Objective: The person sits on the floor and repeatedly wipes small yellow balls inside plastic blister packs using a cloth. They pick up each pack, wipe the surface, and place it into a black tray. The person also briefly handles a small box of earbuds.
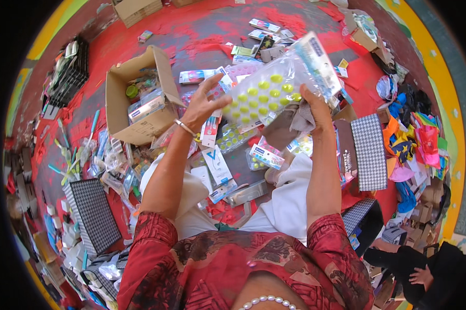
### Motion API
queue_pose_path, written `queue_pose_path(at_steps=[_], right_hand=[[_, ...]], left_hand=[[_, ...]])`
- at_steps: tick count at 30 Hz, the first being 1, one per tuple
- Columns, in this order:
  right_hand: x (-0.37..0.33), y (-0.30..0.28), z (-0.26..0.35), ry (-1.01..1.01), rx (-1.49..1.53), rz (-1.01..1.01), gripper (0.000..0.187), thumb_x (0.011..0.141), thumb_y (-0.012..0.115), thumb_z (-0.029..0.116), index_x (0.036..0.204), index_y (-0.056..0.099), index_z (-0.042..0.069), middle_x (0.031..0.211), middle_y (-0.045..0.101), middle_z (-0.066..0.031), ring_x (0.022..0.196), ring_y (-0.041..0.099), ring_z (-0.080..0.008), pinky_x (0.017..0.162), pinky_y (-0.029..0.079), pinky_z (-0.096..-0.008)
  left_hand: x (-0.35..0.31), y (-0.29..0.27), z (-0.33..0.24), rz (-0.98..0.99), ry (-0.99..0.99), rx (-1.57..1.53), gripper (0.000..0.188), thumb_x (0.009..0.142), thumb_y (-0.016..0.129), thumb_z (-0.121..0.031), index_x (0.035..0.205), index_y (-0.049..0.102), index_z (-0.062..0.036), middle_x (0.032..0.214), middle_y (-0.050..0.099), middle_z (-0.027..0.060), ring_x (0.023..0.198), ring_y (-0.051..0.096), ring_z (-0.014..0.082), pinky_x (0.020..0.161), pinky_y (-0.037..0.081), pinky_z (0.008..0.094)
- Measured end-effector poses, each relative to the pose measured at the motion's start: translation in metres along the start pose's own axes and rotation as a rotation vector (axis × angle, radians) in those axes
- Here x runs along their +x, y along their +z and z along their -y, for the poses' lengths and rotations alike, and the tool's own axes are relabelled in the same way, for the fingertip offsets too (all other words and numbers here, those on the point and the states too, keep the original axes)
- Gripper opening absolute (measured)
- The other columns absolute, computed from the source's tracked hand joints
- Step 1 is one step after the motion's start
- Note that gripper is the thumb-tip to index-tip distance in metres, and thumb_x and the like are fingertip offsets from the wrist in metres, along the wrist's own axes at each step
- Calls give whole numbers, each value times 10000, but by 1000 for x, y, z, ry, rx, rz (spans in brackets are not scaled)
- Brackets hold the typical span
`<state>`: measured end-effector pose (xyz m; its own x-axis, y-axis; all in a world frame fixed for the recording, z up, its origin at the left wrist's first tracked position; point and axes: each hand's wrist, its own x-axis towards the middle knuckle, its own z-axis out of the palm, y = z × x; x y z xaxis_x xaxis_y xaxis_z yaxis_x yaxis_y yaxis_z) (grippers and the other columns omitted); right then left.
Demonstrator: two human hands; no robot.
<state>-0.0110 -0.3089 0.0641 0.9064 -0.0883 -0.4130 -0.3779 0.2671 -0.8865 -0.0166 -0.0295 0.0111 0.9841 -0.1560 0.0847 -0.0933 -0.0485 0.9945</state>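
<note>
One clear packet [266,95] of yellow-green round pieces, held up in front of the person, above the red floor [202,31] and the clutter on it. It has a printed card header at its upper right end and sits tilted, that end highest.

Right hand [311,111]: closed on the packet's lower right edge, thumb side up; a grey-brown cloth [289,126] is bunched in the same grasp under the packet. Left hand [204,106]: fingers spread wide, fingertips at the packet's left end, touching or nearly so, can't tell which. It isn't gripping anything. Metal bangle [185,127] on that wrist.

Around: open cardboard box [135,103] to the left with small packaged goods inside. More flat blister packs and carded items scattered on the floor just below the hands and further out. Houndstooth-pattern boxes [369,152] right and lower left. Heap of bright fabric or bags [416,142] at far right. Another person's hand [421,276] in a dark sleeve at lower right, well apart.

Risks, as I judge them:
- Packet is pinched at one edge only, with cloth sharing the grasp. Slick film could slide out and drop into the pile.
- Left hand open, so no backup hold if it slips.
- Floor is so cluttered that a dropped packet mixes with lookalike packs.
</note>
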Motion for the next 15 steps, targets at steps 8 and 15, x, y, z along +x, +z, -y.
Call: queue_pose_path(at_steps=[8,15], right_hand=[[-8,22,-19,97,-150,323,423,783,661,329,1004,582,-23,925,600,-82,765,578,-134,650,477,-254],[6,-2,0,-122,104,-43,313,828,591,327,847,592,15,717,588,-67,609,579,-142,518,478,-273]], left_hand=[[-10,18,-24,513,-241,-113,684,640,778,-273,1188,463,-13,1071,568,65,965,531,162,864,410,310],[-19,28,-8,259,-322,-379,561,723,647,-138,1225,423,-24,1060,560,95,935,544,189,825,445,322]])
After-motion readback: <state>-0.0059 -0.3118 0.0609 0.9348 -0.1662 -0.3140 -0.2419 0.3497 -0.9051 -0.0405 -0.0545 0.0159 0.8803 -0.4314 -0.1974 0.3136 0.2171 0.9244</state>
